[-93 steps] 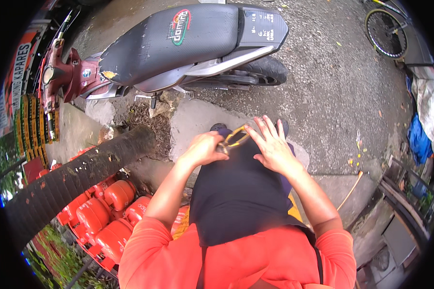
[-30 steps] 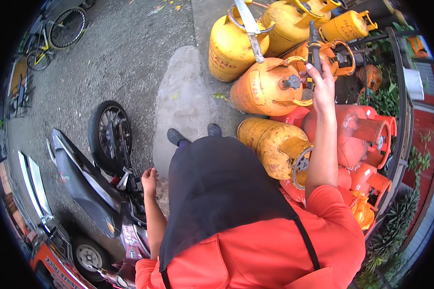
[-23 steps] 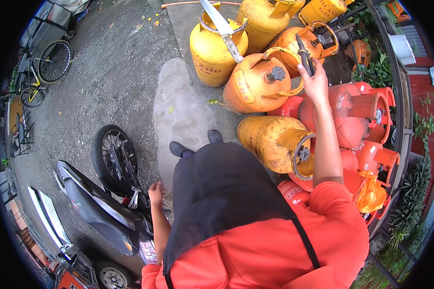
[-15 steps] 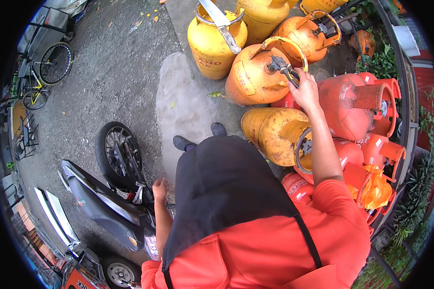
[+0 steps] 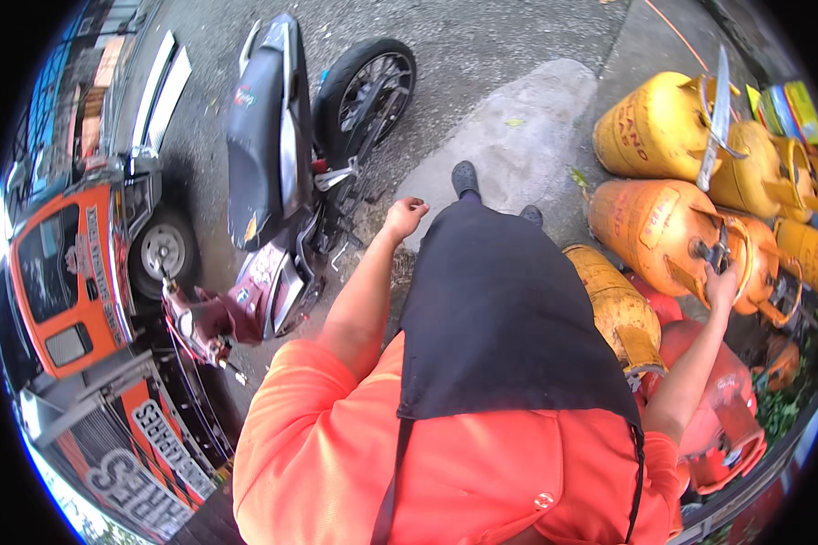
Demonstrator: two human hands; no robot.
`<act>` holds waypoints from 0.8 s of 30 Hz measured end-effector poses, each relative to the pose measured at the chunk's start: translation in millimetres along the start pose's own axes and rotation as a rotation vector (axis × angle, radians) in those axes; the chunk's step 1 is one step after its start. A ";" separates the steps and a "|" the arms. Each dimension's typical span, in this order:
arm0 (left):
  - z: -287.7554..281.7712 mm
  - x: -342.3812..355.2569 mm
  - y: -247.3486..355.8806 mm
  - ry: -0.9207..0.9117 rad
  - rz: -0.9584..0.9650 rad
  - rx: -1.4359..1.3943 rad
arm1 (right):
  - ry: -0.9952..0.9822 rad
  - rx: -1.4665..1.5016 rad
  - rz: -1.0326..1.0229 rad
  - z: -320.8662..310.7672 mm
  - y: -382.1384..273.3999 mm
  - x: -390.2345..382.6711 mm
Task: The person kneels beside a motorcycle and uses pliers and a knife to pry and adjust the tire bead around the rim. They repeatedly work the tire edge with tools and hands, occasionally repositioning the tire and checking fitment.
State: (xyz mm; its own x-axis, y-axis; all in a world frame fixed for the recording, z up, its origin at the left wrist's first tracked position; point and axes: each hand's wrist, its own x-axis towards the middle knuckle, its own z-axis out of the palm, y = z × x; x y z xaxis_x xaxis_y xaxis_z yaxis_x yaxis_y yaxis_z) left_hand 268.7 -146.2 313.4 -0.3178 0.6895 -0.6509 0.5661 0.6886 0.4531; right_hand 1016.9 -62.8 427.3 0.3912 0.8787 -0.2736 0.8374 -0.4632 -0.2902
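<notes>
Dark metal pliers were in the right hand, fingers wrapped round them, at the top end of a scuffed orange-yellow steel gas cylinder. Tool head sat right by the dark valve knob; exact contact too small to tell. Left hand hung near a black-seated, maroon-fronted motorbike, fingers loosely curled; couldn't tell if anything was inside. Long silver-bladed knife lay across the top of the neighbouring bright-yellow gas cylinder.
</notes>
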 end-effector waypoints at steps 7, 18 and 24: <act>19.2 -29.2 -55.6 -0.013 -0.225 -0.047 | -0.070 -0.152 0.036 -17.2 -38.3 0.1; 7.0 -11.0 -22.2 0.022 -0.071 -0.025 | -0.047 -0.216 0.111 -28.6 -32.0 4.4; -0.6 -0.9 -3.3 0.025 -0.047 -0.038 | 0.278 -0.173 0.042 -48.8 -59.6 -15.2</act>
State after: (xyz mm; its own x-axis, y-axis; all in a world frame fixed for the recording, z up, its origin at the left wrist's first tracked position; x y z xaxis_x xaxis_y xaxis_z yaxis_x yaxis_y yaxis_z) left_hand 266.6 -148.9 312.9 -0.3619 0.6615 -0.6569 0.5211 0.7278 0.4458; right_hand 979.7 -42.8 493.5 0.4959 0.8683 -0.0141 0.8615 -0.4940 -0.1174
